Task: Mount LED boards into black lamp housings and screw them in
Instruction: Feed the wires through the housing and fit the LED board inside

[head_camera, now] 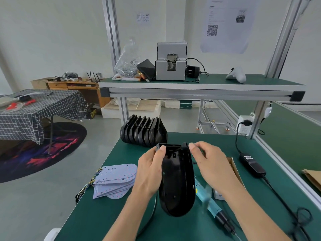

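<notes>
Green bench mat fills the lower frame. At centre, left hand grips the left edge of a black lamp housing, thumb curled over its rim; right hand pinches the upper right corner. Stacked housings behind; LED boards lower left; electric screwdriver right of housing.

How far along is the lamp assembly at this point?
Nothing looks finished. In hand: the left hand and right hand hold one empty housing, no board in it. Left: the LED boards lie stacked on the table, the screwdriver lies untouched, and a row of housings waits behind.
</notes>
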Action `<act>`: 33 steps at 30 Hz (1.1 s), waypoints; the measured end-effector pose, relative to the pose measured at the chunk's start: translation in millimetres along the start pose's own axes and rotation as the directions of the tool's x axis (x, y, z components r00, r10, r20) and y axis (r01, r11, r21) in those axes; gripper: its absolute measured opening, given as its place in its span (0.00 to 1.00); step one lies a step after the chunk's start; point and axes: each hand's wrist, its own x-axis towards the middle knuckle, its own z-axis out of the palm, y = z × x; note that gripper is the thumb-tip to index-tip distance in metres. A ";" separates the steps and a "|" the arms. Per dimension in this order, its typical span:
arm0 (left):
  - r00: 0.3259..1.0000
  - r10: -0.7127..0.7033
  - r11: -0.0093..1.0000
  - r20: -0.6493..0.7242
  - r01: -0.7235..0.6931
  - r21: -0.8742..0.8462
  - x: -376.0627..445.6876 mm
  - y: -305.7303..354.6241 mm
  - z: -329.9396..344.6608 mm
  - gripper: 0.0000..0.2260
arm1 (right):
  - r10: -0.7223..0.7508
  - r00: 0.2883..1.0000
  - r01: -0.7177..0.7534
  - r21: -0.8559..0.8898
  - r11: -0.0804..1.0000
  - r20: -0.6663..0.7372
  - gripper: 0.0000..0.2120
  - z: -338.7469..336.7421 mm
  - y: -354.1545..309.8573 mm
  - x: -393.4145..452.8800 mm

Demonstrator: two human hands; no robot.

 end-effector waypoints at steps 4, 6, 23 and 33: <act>1.000 0.015 1.000 0.020 -0.015 0.007 -1.0 12.9 5.6 0.25 | -0.057 0.998 0.055 -0.118 0.991 -0.010 0.10 13.1 -9.4 -4.6; 1.000 0.024 1.000 0.017 -0.024 0.007 -2.4 18.5 9.2 0.26 | -0.051 0.999 0.046 -0.214 0.976 -0.020 0.09 17.7 -15.0 -5.5; 0.999 0.046 0.997 0.016 -0.046 -0.059 -17.7 24.5 14.9 0.23 | -0.090 0.980 0.088 -0.017 0.996 -0.176 0.06 37.0 -24.0 -29.1; 0.999 0.033 0.993 -0.004 -0.033 -0.117 -15.9 24.2 10.2 0.17 | -0.072 0.971 0.114 0.174 0.978 -0.229 0.08 33.0 -25.2 -32.4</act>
